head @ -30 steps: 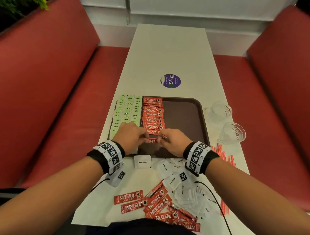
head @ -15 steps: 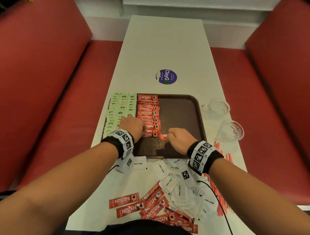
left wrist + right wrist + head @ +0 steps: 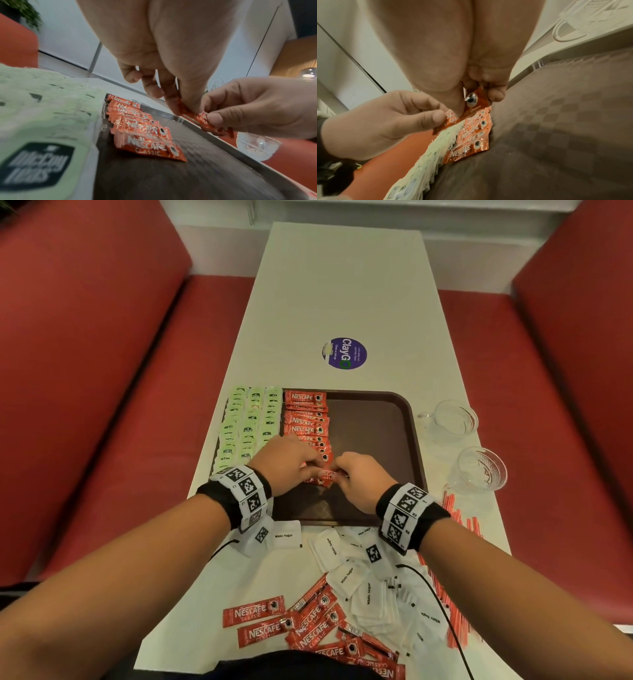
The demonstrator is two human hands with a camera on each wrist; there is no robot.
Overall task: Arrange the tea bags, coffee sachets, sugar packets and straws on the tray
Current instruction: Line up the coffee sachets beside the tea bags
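Left hand: the left hand (image 3: pixel 286 465) pinches one end of a coffee sachet (image 3: pixel 325 475), held above the tray (image 3: pixel 373 433).
Right hand: the right hand (image 3: pixel 359 482) pinches its other end.
Sachet place: just beyond the near end of the tray's sachet row (image 3: pixel 306 422).
Open room: bare tray floor lies right of that row.

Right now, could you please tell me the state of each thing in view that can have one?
Held coffee sachet: pinched by both hands, above the tray.
Left hand: pinching it.
Right hand: pinching it.
Tray: right part bare.
Tea bags: in rows on the tray.
Coffee column: overlapping on the tray.
Sugar packets: loose on the table.
Straws: on the table.
Glass cups: upright, empty.
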